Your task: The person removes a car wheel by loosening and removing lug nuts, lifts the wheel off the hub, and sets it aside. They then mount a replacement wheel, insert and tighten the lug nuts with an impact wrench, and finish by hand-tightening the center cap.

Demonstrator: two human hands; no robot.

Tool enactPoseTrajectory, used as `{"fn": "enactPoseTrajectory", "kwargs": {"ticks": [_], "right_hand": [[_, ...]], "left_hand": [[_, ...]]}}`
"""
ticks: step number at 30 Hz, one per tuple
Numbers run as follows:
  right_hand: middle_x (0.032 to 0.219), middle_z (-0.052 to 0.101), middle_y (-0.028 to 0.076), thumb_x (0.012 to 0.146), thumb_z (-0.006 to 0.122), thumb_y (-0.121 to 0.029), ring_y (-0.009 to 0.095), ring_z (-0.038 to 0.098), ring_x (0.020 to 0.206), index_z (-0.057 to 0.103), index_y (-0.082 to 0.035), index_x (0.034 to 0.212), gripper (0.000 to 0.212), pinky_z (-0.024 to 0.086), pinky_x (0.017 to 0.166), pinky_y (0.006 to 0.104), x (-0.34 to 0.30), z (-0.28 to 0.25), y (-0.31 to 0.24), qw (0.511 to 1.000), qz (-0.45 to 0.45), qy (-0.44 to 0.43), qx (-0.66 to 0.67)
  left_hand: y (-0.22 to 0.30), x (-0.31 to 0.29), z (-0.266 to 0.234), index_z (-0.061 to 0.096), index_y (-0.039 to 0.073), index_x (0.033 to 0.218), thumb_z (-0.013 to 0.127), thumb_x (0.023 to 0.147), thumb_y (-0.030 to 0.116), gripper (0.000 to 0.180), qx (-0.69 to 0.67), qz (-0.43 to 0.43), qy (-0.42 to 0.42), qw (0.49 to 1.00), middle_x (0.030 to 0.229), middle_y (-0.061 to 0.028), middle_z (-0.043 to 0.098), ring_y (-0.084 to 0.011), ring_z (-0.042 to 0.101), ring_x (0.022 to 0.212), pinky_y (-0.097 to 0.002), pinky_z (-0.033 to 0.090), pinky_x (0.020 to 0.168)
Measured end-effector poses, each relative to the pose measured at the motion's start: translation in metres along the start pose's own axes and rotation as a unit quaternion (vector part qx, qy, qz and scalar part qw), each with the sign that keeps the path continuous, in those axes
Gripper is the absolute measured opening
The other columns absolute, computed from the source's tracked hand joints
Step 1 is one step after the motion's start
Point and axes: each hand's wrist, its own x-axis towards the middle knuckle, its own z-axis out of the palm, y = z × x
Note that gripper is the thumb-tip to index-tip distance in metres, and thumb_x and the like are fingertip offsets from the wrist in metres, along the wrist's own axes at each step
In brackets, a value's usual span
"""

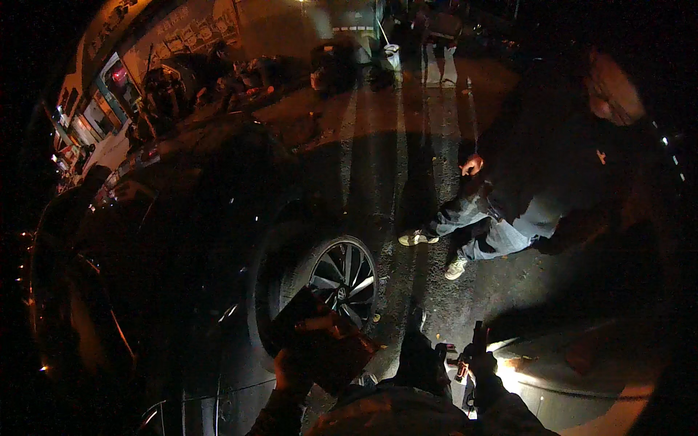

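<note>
Low in the head view, my left hand (292,372) is closed on the near edge of a flat, dark reddish-brown box-like thing (331,341). It is tilted in front of a car wheel (343,285) with a dark tyre and spoked rim, and covers part of the tyre. Further right, my right hand (486,367) is in deep shadow, closed round a dark tool-like thing (480,336) that points up. Beside that hand shows a small reddish shiny part (462,369); whether it belongs to the same thing I cannot tell. Darkness hides most of my fingers.
A dark car body (182,240) fills the left. Another person (538,174) in a dark top and light trousers stands at the right on rough ground (407,291). Strong light falls on a pale curved surface (552,370) by my right hand. Further back stands a white bucket (392,55).
</note>
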Motion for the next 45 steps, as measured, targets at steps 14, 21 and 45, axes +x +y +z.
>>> {"fn": "enactPoseTrajectory", "kwargs": {"ticks": [14, 21, 45], "right_hand": [[0.085, 0.072, 0.021, 0.071, 0.074, -0.074, 0.042, 0.074, 0.082, 0.063, -0.001, 0.102, 0.080, 0.060, 0.072, 0.0495, 0.209, -0.068, -0.127, 0.994, -0.088, -0.034, -0.052], [0.103, 0.073, 0.022, 0.070, 0.073, -0.077, 0.041, 0.073, 0.097, 0.061, 0.002, 0.113, 0.091, 0.058, 0.085, 0.0487, 0.297, -0.092, -0.209, 0.974, -0.092, -0.097, -0.181], [0.085, 0.072, 0.024, 0.081, 0.073, -0.063, 0.040, 0.074, 0.080, 0.054, 0.000, 0.108, 0.072, 0.059, 0.068, 0.0508, 0.640, 0.068, -0.618, 0.913, -0.298, -0.003, -0.279]], "left_hand": [[-0.021, 0.210, 0.161, 0.059, 0.008, 0.137, 0.044, 0.104, 0.047, 0.053, 0.016, 0.022, 0.049, 0.998, 0.129, -0.0090, 0.065, -0.0287, 0.062, 0.117, -0.0431, 0.051, 0.101], [-0.041, 0.285, 0.132, 0.056, 0.008, 0.142, 0.045, 0.101, 0.051, 0.061, 0.196, 0.024, 0.147, 0.969, 0.127, -0.0075, 0.067, -0.0258, 0.065, 0.108, -0.0424, 0.055, 0.091], [-0.225, 0.642, -0.081, 0.067, 0.004, 0.116, 0.068, 0.088, 0.011, 0.029, 0.794, 0.147, 0.013, 0.590, 0.118, -0.0186, 0.067, -0.0393, 0.062, 0.112, -0.0482, 0.053, 0.093]]}}
